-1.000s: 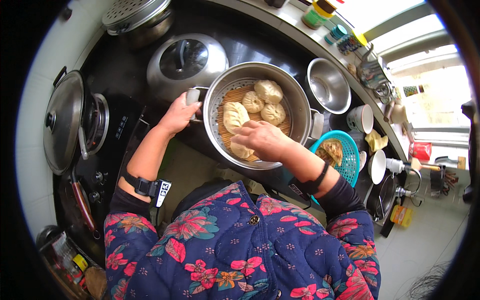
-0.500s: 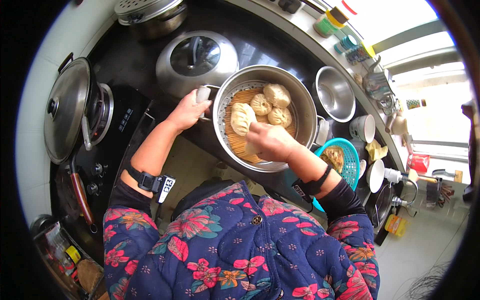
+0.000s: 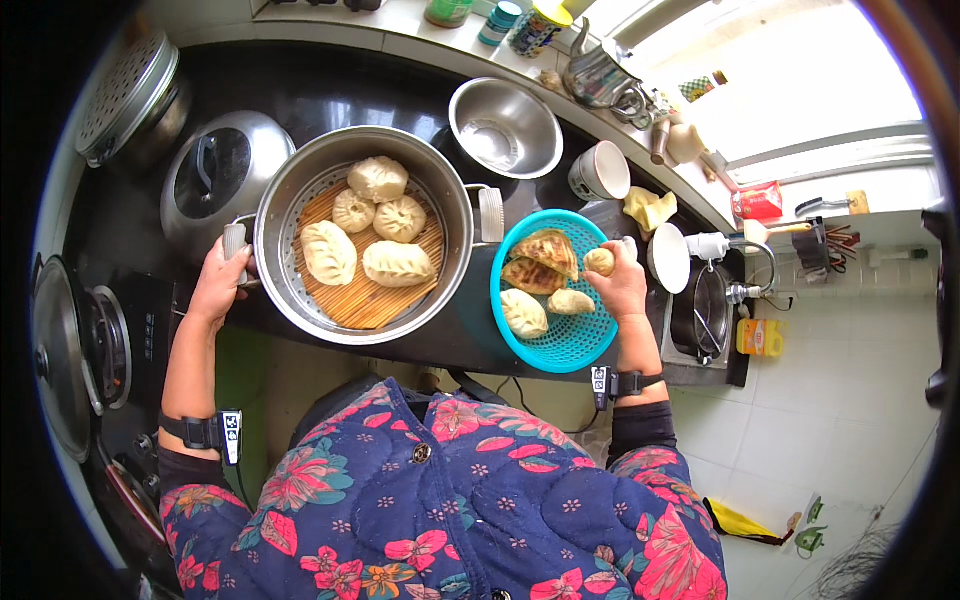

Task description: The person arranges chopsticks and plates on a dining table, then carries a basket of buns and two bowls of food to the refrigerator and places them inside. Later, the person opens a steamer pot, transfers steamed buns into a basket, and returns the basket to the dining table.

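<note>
A steel steamer pot (image 3: 445,265) holds a bamboo mat (image 3: 368,302) with several pale steamed buns on it, round pleated ones (image 3: 399,219) and long ones (image 3: 399,264). My left hand (image 3: 216,285) is closed round the pot's left handle (image 3: 234,242). To the right of the pot stands a turquoise plastic colander (image 3: 550,352). In it lie two browned dumplings (image 3: 533,275) and two paler ones (image 3: 523,313). At the colander's right rim, my right hand (image 3: 624,285) pinches a small round bun (image 3: 599,262).
A domed pot lid (image 3: 208,178) sits left of the steamer. Behind are a steel bowl (image 3: 506,128) and a white cup (image 3: 600,172). A white bowl (image 3: 667,258) stands right of the colander, near the sink (image 3: 700,315). At the left is a covered wok (image 3: 65,360).
My right hand has moved from inside the steamer to the colander and now holds a small bun. One more long bun lies on the mat. The view has shifted right.
</note>
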Motion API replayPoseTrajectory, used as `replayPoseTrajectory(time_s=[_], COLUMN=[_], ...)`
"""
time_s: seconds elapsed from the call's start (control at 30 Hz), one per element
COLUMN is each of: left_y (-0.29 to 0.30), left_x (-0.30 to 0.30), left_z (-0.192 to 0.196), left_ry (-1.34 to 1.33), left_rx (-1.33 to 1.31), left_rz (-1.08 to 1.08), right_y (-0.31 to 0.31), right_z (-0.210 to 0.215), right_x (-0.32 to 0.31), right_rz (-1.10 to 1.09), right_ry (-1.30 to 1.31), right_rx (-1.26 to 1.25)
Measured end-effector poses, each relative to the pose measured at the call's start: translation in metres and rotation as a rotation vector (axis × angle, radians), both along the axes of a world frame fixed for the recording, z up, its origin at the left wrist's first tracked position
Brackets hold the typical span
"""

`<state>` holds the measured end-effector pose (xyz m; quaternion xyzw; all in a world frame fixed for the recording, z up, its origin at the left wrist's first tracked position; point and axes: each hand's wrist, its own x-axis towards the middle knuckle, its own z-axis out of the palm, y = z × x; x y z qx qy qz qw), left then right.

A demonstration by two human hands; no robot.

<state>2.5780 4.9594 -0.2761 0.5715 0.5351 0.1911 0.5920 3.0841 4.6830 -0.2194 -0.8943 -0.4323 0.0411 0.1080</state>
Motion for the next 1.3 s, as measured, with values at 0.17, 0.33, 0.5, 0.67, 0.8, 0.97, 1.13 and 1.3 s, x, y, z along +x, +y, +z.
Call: replayPoseTrajectory(time_s=[0.17, 0.33, 0.5, 0.67, 0.8, 0.97, 1.13, 1.3], left_y=[-0.001, 0.001, 0.002, 0.001, 0.001, 0.002, 0.005, 0.004], left_x=[0.003, 0.001, -0.001, 0.001, 0.001, -0.002, -0.003, -0.001], left_z=[0.001, -0.005, -0.006, -0.004, -0.01, -0.021, -0.029, -0.03], left_ry=[0.001, 0.039, 0.008, -0.087, -0.143, -0.181, -0.202, -0.254], left_rx=[0.009, 0.028, -0.006, -0.006, 0.084, 0.119, 0.091, 0.045], left_rz=[0.015, 0.037, 0.013, 0.056, 0.037, 0.043, 0.031, 0.028], right_y=[-0.012, 0.008, 0.091, 0.182, 0.241, 0.267, 0.275, 0.276], right_z=[-0.026, 0.002, 0.034, 0.024, 0.006, -0.02, -0.045, -0.059], right_x=[0.006, -0.013, -0.075, -0.161, -0.202, -0.227, -0.246, -0.248], right_rz=[0.172, 0.077, 0.597, 0.824, 0.476, 0.342, 0.105, 0.057], right_ry=[-0.242, -0.165, 0.129, 0.189, 0.033, 0.082, 0.177, 0.153], right_rx=[-0.092, -0.306, 0.11, 0.087, -0.356, -0.409, -0.22, -0.154])
